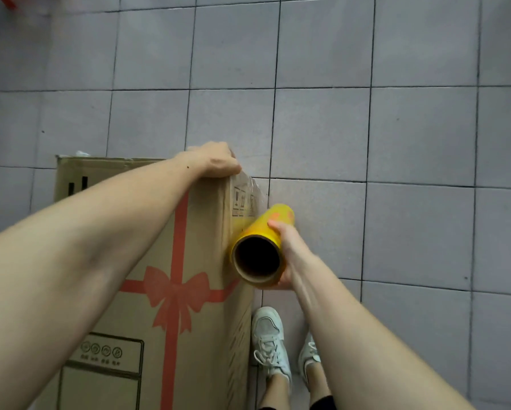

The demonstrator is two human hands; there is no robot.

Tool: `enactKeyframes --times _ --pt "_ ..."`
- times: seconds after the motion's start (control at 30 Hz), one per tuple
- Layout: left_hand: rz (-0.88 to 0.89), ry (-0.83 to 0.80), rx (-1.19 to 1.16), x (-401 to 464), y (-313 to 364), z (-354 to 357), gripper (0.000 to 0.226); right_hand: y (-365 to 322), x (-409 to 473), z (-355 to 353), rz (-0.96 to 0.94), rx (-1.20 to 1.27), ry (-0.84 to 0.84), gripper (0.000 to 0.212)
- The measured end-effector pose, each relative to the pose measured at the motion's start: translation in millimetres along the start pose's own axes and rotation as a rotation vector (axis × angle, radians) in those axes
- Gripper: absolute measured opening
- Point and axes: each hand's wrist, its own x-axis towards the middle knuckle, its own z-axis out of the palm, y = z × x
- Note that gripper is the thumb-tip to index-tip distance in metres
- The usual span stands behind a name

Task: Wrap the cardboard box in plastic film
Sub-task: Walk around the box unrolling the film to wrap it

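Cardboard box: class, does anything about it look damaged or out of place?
The cardboard box shows a frayed, slightly torn far top edge. The plastic film is crinkled at the corner under the left hand. Otherwise nothing stands out.

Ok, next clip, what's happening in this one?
A person is starting to wrap a tall cardboard box printed with a red ribbon and bow. The left hand presses the loose end of the clear plastic film against the box's far top corner. The right hand grips the yellow film roll beside the box's right side, with a short stretch of film pulled out between them. Only that corner looks covered so far. The box stands on a grey tiled floor.
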Motion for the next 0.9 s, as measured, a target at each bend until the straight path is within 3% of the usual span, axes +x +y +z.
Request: enactKeyframes --times 0.13,0.23,0.33,0.4,0.43,0.53,0.6,0.7,0.73,0.83,0.9 --pt "-0.005 0.038 0.032 -4.3 6.2 3.0 0.046 55.7 10.2 -19.9 0.081 0.399 -0.074 0.068" --pt "0.059 0.181 0.306 -11.8 16.6 1.8 0.053 81.0 10.7 -26.9 0.188 0.455 -0.117 0.053" --pt "0.348 0.231 0.766 -20.1 41.1 11.9 0.059 101.7 8.2 -28.2 0.192 0.368 -0.089 0.040" --pt "0.455 0.089 0.953 -23.3 59.2 38.6 0.058 102.6 2.4 -28.3 0.047 0.340 -0.033 0.042" --pt "0.426 -0.005 1.006 -27.2 61.3 51.3 0.063 97.7 1.0 -27.4 -0.090 0.309 0.008 0.045" --pt "0.283 -0.306 0.841 -34.8 41.3 76.2 0.101 75.8 5.1 -20.9 -0.401 0.091 0.128 0.043" --pt "0.239 -0.239 0.983 -37.4 31.2 83.0 0.075 57.6 13.2 -15.2 -0.445 -0.078 0.210 0.044" --pt "0.202 -0.167 1.140 -39.7 38.2 78.6 0.062 32.4 5.7 -4.1 -0.364 -0.295 0.220 0.087" --pt "0.192 -0.153 1.157 -41.0 37.8 79.4 0.062 28.1 -3.3 0.6 -0.340 -0.346 0.168 0.092" --pt "0.200 -0.140 1.236 -42.0 37.1 81.1 0.061 30.3 -19.2 3.5 -0.346 -0.384 -0.048 0.057" --pt "0.174 -0.130 1.256 -44.9 35.5 79.0 0.060 44.6 -15.6 -1.2 -0.274 -0.236 -0.061 0.031"
